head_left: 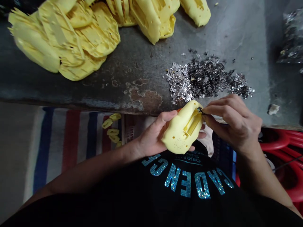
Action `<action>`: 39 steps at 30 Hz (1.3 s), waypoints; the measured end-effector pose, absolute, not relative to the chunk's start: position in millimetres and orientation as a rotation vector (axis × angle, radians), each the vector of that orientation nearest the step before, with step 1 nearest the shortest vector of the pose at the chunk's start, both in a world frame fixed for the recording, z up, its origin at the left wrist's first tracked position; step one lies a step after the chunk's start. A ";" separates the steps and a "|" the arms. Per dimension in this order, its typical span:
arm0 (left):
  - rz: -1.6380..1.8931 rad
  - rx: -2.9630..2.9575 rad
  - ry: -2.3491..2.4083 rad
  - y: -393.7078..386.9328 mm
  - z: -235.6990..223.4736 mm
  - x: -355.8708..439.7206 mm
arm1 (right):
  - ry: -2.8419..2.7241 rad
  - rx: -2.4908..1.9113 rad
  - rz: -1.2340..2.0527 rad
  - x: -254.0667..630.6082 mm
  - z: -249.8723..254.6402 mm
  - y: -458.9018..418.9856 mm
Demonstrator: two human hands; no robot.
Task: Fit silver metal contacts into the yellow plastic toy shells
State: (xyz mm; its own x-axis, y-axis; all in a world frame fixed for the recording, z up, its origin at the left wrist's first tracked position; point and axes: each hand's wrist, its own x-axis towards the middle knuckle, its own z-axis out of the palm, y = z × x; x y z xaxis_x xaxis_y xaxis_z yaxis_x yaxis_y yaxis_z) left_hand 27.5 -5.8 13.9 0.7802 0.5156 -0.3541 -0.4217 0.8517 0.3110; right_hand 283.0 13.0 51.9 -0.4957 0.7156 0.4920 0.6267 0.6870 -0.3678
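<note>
My left hand (153,135) cradles a yellow plastic shell (182,127) from below, its fingers wrapped under it, its open compartment facing up. My right hand (230,121) pinches a small dark metal piece (200,110) against the top end of that compartment. Both hands are over my lap, just in front of the table edge.
A heap of small shiny metal pieces (205,78) lies on the grey worn table (142,72). Several yellow plastic shells (71,37) are stacked at the back left. Small yellow covers (112,127) lie on a striped sheet (66,138) below. A red stool (286,157) stands right.
</note>
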 end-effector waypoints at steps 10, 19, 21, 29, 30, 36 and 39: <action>0.509 0.288 0.465 -4.4 18.4 31.9 | -2.357 -1.022 -0.006 284.9 54.7 1.9; 0.507 0.296 0.437 -5.2 18.7 32.8 | -2.384 -0.983 0.011 285.7 52.4 1.7; 0.505 0.281 0.424 -5.0 17.7 32.4 | -2.344 -0.990 0.060 285.4 51.9 0.7; 0.527 0.235 0.382 -5.1 11.5 32.2 | -2.133 -1.066 0.141 282.9 50.1 -1.5; 0.545 0.264 0.402 -5.9 11.9 33.1 | -2.114 -1.097 0.242 283.3 51.1 0.5; 0.769 0.596 0.614 -15.0 19.1 36.7 | -2.030 -1.155 0.915 285.9 54.5 15.1; 0.809 0.756 0.592 -20.0 21.2 30.1 | -1.891 -1.178 1.009 283.8 49.4 12.8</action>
